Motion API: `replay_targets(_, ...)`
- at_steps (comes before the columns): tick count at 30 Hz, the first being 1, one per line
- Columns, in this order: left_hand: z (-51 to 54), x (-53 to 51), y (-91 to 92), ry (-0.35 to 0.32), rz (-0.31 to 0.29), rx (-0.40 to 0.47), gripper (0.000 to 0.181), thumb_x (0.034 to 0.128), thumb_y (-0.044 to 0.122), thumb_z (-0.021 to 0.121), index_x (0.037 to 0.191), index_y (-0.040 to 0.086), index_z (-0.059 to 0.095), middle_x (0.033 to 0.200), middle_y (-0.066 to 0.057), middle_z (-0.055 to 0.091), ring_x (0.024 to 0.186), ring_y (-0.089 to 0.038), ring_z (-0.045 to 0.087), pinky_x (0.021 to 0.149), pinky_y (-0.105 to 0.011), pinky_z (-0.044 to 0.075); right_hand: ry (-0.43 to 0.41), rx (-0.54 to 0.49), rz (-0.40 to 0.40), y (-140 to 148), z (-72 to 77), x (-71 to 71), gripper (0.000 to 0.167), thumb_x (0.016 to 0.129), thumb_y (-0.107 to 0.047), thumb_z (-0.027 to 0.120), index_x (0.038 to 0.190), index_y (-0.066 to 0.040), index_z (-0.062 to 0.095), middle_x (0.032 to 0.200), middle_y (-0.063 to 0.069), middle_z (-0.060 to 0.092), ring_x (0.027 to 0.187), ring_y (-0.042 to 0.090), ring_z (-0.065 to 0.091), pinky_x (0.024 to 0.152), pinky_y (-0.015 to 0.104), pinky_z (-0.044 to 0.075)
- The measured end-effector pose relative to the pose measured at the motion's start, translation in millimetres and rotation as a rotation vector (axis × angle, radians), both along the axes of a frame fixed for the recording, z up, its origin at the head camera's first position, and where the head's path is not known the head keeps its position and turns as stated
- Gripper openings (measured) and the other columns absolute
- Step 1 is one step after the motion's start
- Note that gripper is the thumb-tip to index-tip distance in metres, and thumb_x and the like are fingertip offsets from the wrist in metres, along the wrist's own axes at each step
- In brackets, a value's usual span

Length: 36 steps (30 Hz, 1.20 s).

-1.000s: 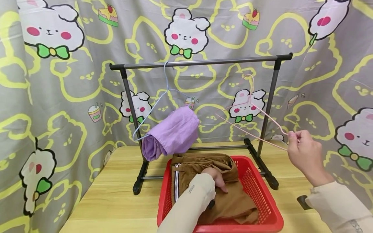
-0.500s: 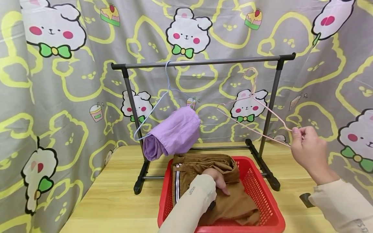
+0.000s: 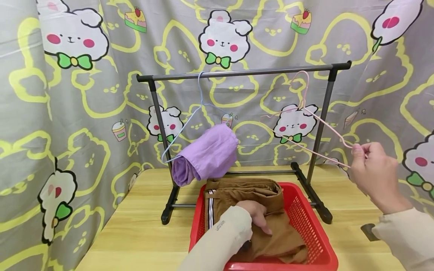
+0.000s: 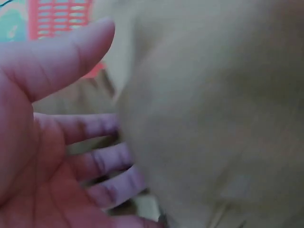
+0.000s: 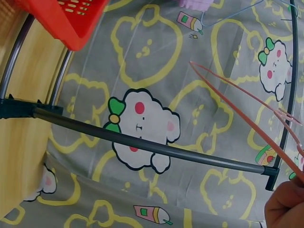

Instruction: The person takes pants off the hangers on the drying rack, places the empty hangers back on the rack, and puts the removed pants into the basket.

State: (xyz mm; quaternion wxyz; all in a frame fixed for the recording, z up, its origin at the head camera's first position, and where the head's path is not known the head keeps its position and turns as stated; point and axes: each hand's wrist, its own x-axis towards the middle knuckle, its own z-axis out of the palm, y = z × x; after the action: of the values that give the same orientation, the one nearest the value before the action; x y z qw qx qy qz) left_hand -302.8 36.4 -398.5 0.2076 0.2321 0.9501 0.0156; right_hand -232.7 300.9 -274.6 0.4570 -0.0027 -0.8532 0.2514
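Note:
My right hand [image 3: 374, 175] grips one end of a pink wire hanger [image 3: 303, 104] on the right. The hanger's hook appears level with the rail [image 3: 251, 72]; whether they touch I cannot tell. My left hand [image 3: 255, 214] reaches into the red basket [image 3: 325, 235], over folded brown trousers [image 3: 244, 188] with a striped white side band. In the left wrist view the left thumb stands apart from the brown cloth [image 4: 213, 109], and the other fingers are extended, their tips going behind it.
A blue hanger [image 3: 185, 124] hangs on the rail's left part, carrying a rolled purple garment [image 3: 207, 154]. The rack's black feet [image 3: 325, 215] stand on the wooden table [image 3: 135, 233] either side of the basket. A patterned curtain [image 3: 112, 94] surrounds the table's back and sides.
My right hand has lifted the pink hanger, bringing its hook up to rail height. The left hand stays on the trousers in the basket. The whole view has shifted slightly.

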Motion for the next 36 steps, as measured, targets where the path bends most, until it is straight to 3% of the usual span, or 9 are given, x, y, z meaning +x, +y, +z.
replay_targets(3, 5.9, -4.0, -11.6, -0.048, -0.087, 0.035, 0.061, 0.0738, 0.058, 0.075, 0.125, 0.027, 0.061, 0.123, 0.016, 0.057, 0.113, -0.002, 0.05, 0.089, -0.024, 0.043, -0.017, -0.017, 0.001, -1.0, 3.8, 1.0, 0.029, 0.1, -0.016, 0.045, 0.097, 0.012, 0.051, 0.072, 0.022, 0.051, 0.067, 0.048, 0.048, 0.055, 0.048, 0.031)
replay_targets(7, 9.1, -3.1, -26.2, -0.06, -0.166, 0.094, 0.05, 0.08, 0.053, 0.073, 0.12, 0.024, 0.062, 0.118, 0.012, 0.059, 0.112, -0.004, 0.052, 0.091, -0.024, 0.042, -0.012, -0.019, 0.006, -2.9, 6.0, 0.7, 0.03, 0.1, -0.016, 0.044, 0.098, 0.012, 0.051, 0.076, 0.024, 0.053, 0.07, 0.051, 0.049, 0.057, 0.053, 0.032)
replay_targets(11, 15.6, 1.9, -40.8, -0.063, -0.226, 0.135, 0.044, 0.0843, 0.048, 0.071, 0.12, 0.024, 0.062, 0.12, 0.01, 0.059, 0.113, -0.006, 0.052, 0.092, -0.026, 0.042, 0.015, -0.03, -0.003, -3.5, 6.9, 0.4, 0.03, 0.099, -0.016, 0.044, 0.097, 0.012, 0.051, 0.077, 0.025, 0.053, 0.072, 0.053, 0.049, 0.059, 0.057, 0.032)
replay_targets(16, 32.0, 10.3, -69.1, -0.148, -0.308, 0.211, 0.051, 0.0873, 0.042, 0.07, 0.131, 0.019, 0.056, 0.109, 0.007, 0.063, 0.101, -0.004, 0.056, 0.09, -0.024, 0.043, 0.012, -0.055, -0.02, -3.0, 9.1, 1.1, 0.031, 0.099, -0.018, 0.045, 0.097, 0.012, 0.051, 0.079, 0.025, 0.052, 0.075, 0.053, 0.048, 0.061, 0.055, 0.03)
replay_targets(19, 41.2, 16.3, -92.4, -0.168, -0.286, 0.298, 0.055, 0.088, 0.038, 0.07, 0.135, 0.017, 0.053, 0.106, 0.005, 0.065, 0.1, -0.006, 0.059, 0.088, -0.023, 0.044, 0.037, -0.047, -0.013, -3.2, 11.4, 0.4, 0.031, 0.099, -0.017, 0.045, 0.097, 0.013, 0.052, 0.08, 0.025, 0.051, 0.075, 0.051, 0.048, 0.063, 0.055, 0.029)
replay_targets(22, 47.3, 23.4, -118.3, -0.125, -0.255, 0.395, 0.056, 0.0888, 0.037, 0.07, 0.137, 0.015, 0.051, 0.114, 0.0, 0.065, 0.108, -0.013, 0.06, 0.091, -0.024, 0.045, 0.053, -0.033, -0.004, -3.1, 14.4, -0.2, 0.03, 0.099, -0.016, 0.044, 0.096, 0.013, 0.051, 0.08, 0.026, 0.051, 0.075, 0.051, 0.048, 0.064, 0.055, 0.028)
replay_targets(26, 46.6, 35.1, -152.4, 0.016, -0.239, 0.537, 0.055, 0.0896, 0.036, 0.069, 0.135, 0.012, 0.051, 0.128, -0.008, 0.06, 0.118, -0.023, 0.056, 0.096, -0.034, 0.044, 0.049, -0.039, 0.0, -2.2, 18.2, 0.6, 0.031, 0.099, -0.017, 0.044, 0.096, 0.013, 0.051, 0.082, 0.027, 0.05, 0.079, 0.052, 0.047, 0.068, 0.058, 0.028)
replay_targets(30, 37.0, 48.1, -178.1, 0.178, -0.211, 0.63, 0.055, 0.0889, 0.038, 0.069, 0.133, 0.008, 0.053, 0.137, -0.01, 0.052, 0.126, -0.029, 0.048, 0.103, -0.048, 0.038, 0.052, -0.046, -0.002, -0.6, 20.3, 0.4, 0.031, 0.098, -0.017, 0.044, 0.096, 0.014, 0.051, 0.083, 0.028, 0.05, 0.081, 0.053, 0.047, 0.07, 0.059, 0.028)
replay_targets(36, 31.6, 68.5, -197.7, 0.159, -0.13, 0.685, 0.056, 0.0881, 0.037, 0.07, 0.133, 0.008, 0.053, 0.146, -0.016, 0.041, 0.132, -0.037, 0.039, 0.104, -0.059, 0.032, 0.039, -0.058, -0.001, 2.0, 25.4, -1.4, 0.032, 0.099, -0.018, 0.044, 0.098, 0.013, 0.052, 0.084, 0.026, 0.051, 0.082, 0.051, 0.048, 0.067, 0.055, 0.028)
